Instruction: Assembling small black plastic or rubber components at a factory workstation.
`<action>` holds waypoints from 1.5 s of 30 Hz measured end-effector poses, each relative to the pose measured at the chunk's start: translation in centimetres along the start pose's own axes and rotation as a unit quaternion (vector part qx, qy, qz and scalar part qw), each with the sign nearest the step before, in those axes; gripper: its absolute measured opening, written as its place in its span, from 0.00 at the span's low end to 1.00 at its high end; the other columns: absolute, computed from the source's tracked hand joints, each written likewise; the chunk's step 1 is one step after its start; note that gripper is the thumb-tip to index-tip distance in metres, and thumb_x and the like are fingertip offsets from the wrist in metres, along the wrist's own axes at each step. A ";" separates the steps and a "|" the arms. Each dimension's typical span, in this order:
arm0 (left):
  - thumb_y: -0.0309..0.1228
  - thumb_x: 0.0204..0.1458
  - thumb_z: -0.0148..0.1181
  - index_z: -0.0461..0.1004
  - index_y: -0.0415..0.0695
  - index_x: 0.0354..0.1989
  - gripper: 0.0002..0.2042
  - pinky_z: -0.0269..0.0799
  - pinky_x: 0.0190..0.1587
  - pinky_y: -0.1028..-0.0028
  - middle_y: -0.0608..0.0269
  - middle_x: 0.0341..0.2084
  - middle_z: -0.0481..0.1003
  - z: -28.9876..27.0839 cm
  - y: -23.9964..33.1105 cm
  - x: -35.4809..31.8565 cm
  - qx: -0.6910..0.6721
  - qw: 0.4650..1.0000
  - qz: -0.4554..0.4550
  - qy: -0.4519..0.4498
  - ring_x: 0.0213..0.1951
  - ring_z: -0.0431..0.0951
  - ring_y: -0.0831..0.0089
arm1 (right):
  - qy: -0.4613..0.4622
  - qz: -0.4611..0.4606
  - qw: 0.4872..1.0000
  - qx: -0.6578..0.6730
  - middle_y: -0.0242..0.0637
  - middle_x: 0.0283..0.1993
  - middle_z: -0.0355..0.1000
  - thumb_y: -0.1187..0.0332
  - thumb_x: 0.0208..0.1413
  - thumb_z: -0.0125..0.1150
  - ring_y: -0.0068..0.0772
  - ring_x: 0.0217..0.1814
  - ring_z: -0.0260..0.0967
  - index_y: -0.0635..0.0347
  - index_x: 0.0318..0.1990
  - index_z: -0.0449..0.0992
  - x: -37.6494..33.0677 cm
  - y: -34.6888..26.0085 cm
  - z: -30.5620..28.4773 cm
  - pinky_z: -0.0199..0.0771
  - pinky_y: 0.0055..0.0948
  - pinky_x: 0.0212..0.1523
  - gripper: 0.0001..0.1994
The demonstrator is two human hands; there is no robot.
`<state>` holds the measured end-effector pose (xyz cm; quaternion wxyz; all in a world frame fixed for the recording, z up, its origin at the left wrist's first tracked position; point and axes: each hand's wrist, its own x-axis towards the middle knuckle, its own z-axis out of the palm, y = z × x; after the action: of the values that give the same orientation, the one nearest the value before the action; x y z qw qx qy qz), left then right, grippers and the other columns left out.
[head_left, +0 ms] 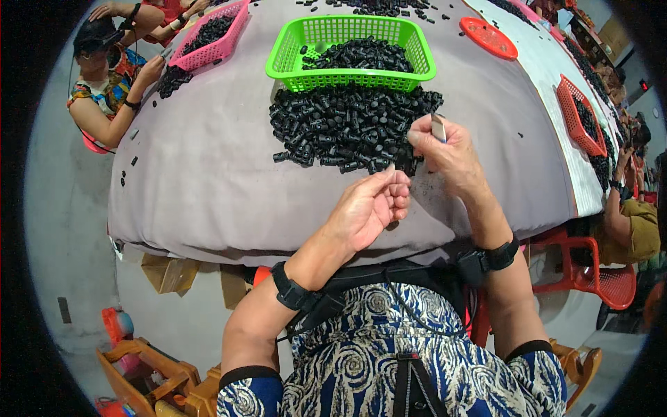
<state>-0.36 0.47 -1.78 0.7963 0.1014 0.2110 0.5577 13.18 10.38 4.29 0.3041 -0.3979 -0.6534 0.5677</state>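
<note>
A heap of small black plastic cylindrical parts lies on the grey-covered table in front of me. At the heap's near edge my left hand is closed, palm turned up, thumb and forefinger pinched together. Whatever sits between those fingertips is too small or hidden to make out. My right hand is just to the right of the heap, fingers wrapped round a small flat silver blade that sticks up past the thumb. Behind the heap stands a bright green plastic basket, partly filled with the same black parts.
A pink basket of black parts stands far left, near a person working there. A red oval tray and a red basket lie to the right. Below the table's right edge is a red plastic chair.
</note>
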 end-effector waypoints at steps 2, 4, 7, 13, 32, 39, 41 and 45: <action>0.36 0.58 0.47 0.69 0.41 0.33 0.11 0.64 0.29 0.79 0.70 0.22 0.67 -0.3 0.0 0.1 0.012 1.000 0.007 -0.004 0.26 0.66 0.80 | 0.038 -0.057 0.993 -0.097 0.27 0.19 0.68 0.65 0.46 0.58 0.15 0.22 0.62 0.61 0.26 0.73 2.1 -0.5 -0.4 0.61 0.18 0.24 0.08; 0.34 0.57 0.49 0.69 0.41 0.33 0.09 0.63 0.28 0.79 0.71 0.22 0.67 -0.2 0.0 0.0 0.022 1.000 0.011 0.003 0.25 0.65 0.81 | 0.035 -0.110 0.986 -0.121 0.30 0.20 0.70 0.64 0.45 0.59 0.16 0.23 0.63 0.62 0.25 0.74 4.8 -1.1 -1.6 0.62 0.21 0.24 0.10; 0.33 0.56 0.50 0.69 0.41 0.33 0.08 0.63 0.28 0.79 0.71 0.22 0.67 0.1 0.0 0.1 0.019 1.000 0.013 0.018 0.25 0.65 0.80 | 0.087 -0.136 0.980 -0.116 0.29 0.20 0.69 0.63 0.45 0.60 0.16 0.23 0.62 0.63 0.27 0.74 8.0 -3.7 -2.6 0.61 0.20 0.24 0.10; 0.32 0.55 0.50 0.69 0.40 0.33 0.07 0.63 0.28 0.80 0.71 0.23 0.68 -0.1 1.1 -0.2 0.013 0.998 0.059 0.031 0.25 0.65 0.81 | 0.124 -0.205 0.963 -0.125 0.29 0.21 0.69 0.64 0.45 0.61 0.16 0.24 0.62 0.66 0.33 0.73 7.6 -3.2 -3.3 0.62 0.19 0.26 0.13; 0.31 0.55 0.51 0.70 0.41 0.34 0.07 0.64 0.27 0.81 0.70 0.23 0.70 -0.3 0.7 -0.1 0.060 0.992 0.081 0.074 0.26 0.68 0.81 | -0.036 -0.158 0.900 -0.405 0.38 0.24 0.66 0.70 0.35 0.67 0.34 0.26 0.65 0.65 0.29 0.70 -0.5 3.7 -4.2 0.66 0.30 0.30 0.14; 0.32 0.56 0.50 0.70 0.41 0.39 0.08 0.72 0.32 0.78 0.66 0.29 0.72 0.2 0.4 -0.4 0.102 0.990 0.071 0.062 0.32 0.73 0.78 | -0.082 -0.096 0.982 -0.142 0.24 0.27 0.64 0.71 0.38 0.66 0.13 0.29 0.59 0.60 0.33 0.72 -2.0 1.5 -1.8 0.62 0.16 0.29 0.12; 0.32 0.56 0.49 0.69 0.42 0.41 0.08 0.72 0.32 0.77 0.66 0.32 0.72 0.6 0.1 -0.3 0.073 0.995 0.060 0.013 0.33 0.73 0.77 | -0.119 -0.135 0.980 -0.081 0.25 0.28 0.64 0.73 0.39 0.65 0.13 0.30 0.59 0.60 0.34 0.72 -2.2 1.3 -0.9 0.63 0.16 0.29 0.12; 0.31 0.56 0.49 0.69 0.43 0.42 0.09 0.71 0.35 0.77 0.68 0.34 0.72 1.1 0.3 -0.3 0.037 0.997 0.038 -0.056 0.34 0.72 0.78 | -0.105 -0.168 0.980 -0.031 0.24 0.29 0.63 0.76 0.39 0.64 0.12 0.31 0.59 0.61 0.35 0.71 -2.1 2.1 -0.4 0.62 0.14 0.33 0.13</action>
<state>-0.18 0.39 -0.64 0.7808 0.1695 0.1826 0.5730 14.90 8.84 2.40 0.3127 -0.2295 -0.7564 0.5267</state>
